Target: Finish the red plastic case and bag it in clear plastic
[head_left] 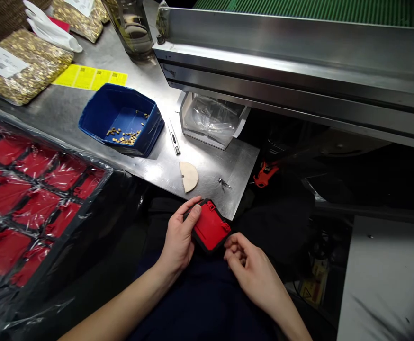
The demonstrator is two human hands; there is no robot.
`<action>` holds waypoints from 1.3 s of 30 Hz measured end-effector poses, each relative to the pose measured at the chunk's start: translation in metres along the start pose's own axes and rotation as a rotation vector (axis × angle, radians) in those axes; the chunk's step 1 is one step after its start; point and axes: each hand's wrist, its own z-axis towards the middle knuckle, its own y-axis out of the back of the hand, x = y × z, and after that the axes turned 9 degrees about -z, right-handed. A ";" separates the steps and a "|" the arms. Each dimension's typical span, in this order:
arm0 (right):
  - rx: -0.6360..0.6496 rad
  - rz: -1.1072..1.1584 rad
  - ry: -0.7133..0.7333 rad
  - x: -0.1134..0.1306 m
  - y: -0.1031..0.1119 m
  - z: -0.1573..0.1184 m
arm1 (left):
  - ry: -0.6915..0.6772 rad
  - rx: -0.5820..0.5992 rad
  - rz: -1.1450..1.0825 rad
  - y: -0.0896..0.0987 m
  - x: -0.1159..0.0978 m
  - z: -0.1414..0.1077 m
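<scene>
Red case (211,227): smooth, rectangular, black-edged, in left fingers (188,205).

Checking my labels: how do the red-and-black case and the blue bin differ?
The red-and-black case is in the left hand; the blue bin stands on the metal table. The case looks smaller than the bin. The case shows a red face; the bin's open top shows golden pieces.

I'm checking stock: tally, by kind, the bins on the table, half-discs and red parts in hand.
Bins (blue plastic bin, white plastic bin): 2
Flat beige half-disc: 1
Red rectangular part with black edging, in left hand: 1
Total: 4
</scene>
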 end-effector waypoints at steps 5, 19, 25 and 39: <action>-0.131 0.067 0.006 -0.003 0.000 0.010 | 0.073 0.033 0.010 0.006 -0.004 0.000; 0.140 -0.056 0.216 0.037 0.008 0.050 | 0.253 0.143 -0.289 0.059 -0.031 0.001; -0.375 -0.588 0.247 0.096 -0.022 0.131 | 0.323 0.170 -0.320 0.091 -0.036 -0.032; 0.091 -0.291 0.401 0.064 0.002 0.073 | 0.380 0.183 -0.249 0.097 -0.024 -0.042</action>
